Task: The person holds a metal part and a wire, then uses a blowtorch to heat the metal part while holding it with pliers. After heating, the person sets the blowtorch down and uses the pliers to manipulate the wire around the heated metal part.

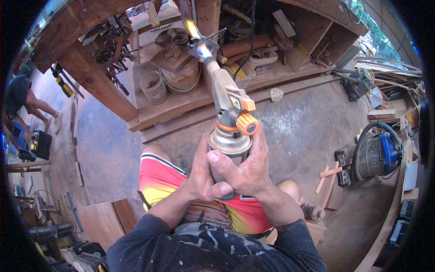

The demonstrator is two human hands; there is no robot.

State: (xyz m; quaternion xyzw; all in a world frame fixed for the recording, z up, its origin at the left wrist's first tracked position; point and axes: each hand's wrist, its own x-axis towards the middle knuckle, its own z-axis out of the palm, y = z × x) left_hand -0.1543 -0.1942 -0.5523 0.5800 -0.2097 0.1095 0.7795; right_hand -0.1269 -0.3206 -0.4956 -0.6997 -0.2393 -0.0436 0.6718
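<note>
Both hands wrap a gas canister (232, 157) fitted with a blow torch (221, 84), held upright before my lap. My left hand (199, 177) closes round its left side, and my right hand (249, 170) grips the right, its thumb crossing the front. An orange knob (247, 123) sits on the torch just above my right fingers. The torch is lit: its bright flame (204, 51) meets a small dark metal piece (213, 45) under the bench, and yellow fire (192, 29) rises beyond it. What supports the metal piece is hidden.
A wooden workbench (93, 86) stands ahead, with buckets (154, 86) and white bins (263, 61) on its lower shelf. A blue and black vacuum (380, 152) is on the right near wood offcuts (330, 172). Another person (34, 99) is at far left. Boards (102, 222) lie at lower left.
</note>
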